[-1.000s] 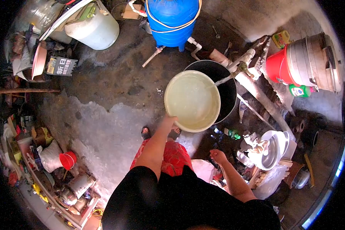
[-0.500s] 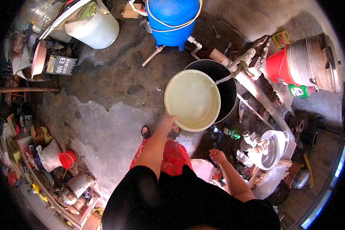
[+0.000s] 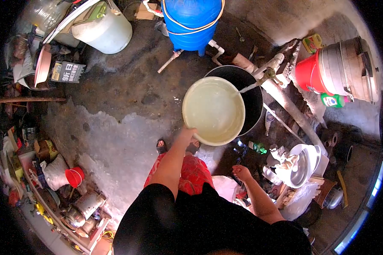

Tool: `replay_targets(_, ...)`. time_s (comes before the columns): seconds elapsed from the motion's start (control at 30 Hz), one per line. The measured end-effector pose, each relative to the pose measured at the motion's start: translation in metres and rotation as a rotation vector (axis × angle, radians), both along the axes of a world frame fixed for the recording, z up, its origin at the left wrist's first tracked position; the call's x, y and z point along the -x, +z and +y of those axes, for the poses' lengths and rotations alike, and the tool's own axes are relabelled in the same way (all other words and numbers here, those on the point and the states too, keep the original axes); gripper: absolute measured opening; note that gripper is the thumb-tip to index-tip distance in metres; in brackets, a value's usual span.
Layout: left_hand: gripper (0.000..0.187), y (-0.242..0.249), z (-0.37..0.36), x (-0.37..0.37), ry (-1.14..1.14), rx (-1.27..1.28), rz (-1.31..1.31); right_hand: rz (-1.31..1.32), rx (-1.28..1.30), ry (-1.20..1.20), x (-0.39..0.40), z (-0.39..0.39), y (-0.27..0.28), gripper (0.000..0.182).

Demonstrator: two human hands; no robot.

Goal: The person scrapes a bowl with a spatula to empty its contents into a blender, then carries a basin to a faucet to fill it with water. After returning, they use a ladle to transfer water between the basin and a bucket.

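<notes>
My left hand grips the near-left rim of a round cream basin, fingers closed on the edge. Water runs from a tap on the right into the basin, and pale liquid fills much of what I see inside. Beneath the basin stands a large dark tub, partly hidden by it. My right hand hangs low on the right, with its fingers curled in and nothing visible in them. A green bottle lies on the floor just above that hand.
A blue tank with white pipes stands ahead. To the right are a red bucket, a thick pipe and a metal bowl. A white bucket stands far left; a small red bucket sits among clutter at lower left.
</notes>
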State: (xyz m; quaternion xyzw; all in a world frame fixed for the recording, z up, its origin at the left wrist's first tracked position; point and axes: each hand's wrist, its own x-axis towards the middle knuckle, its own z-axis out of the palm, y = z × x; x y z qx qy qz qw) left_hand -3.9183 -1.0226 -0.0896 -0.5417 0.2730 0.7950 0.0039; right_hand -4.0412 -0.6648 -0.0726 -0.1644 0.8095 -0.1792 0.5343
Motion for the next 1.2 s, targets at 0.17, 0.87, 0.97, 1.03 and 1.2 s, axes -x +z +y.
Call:
replay_targets(0.17,0.067,-0.004,0.001,-0.002,0.021,-0.005,0.018,-0.035,0.022,-0.052,0.0,0.001,-0.002,0.024)
replay_targets(0.87,0.065,-0.006,0.002,-0.002,0.026,-0.002,0.028,-0.002,0.064,0.014,0.002,-0.002,-0.004,0.023)
replay_targets(0.97,0.064,-0.008,0.002,-0.003,0.02,-0.005,0.018,0.012,0.061,0.031,-0.001,0.005,-0.013,0.023)
replay_targets(1.03,0.063,-0.01,0.002,-0.003,0.005,-0.002,0.021,-0.003,0.047,-0.008,-0.001,0.006,-0.013,0.023)
replay_targets(1.2,0.063,0.002,0.001,-0.001,-0.003,0.008,0.001,0.005,0.031,0.014,-0.002,0.007,-0.014,0.023)
